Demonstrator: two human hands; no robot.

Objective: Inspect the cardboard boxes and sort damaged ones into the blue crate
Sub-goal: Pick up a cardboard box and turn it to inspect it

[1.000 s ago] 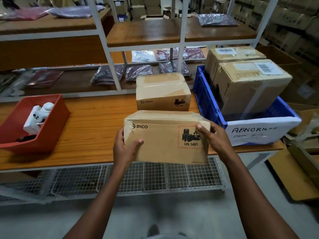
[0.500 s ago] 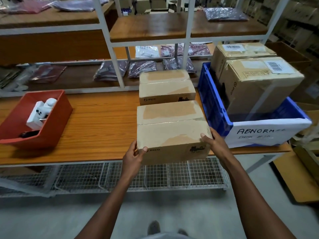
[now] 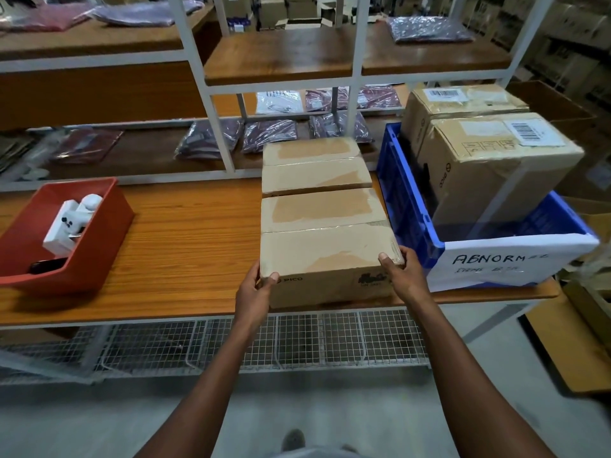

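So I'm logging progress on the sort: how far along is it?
Done: two large boxes stand in the blue crate. In hand: left hand and right hand grip the near box on the table. Left: the far box behind it.

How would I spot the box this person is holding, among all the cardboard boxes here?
Find the long wooden table, with a blue crate at its right end. Just left of the crate, two similar brown boxes lie one behind the other. The held box is the nearer one, at the table's front edge, gripped by the left hand and right hand.
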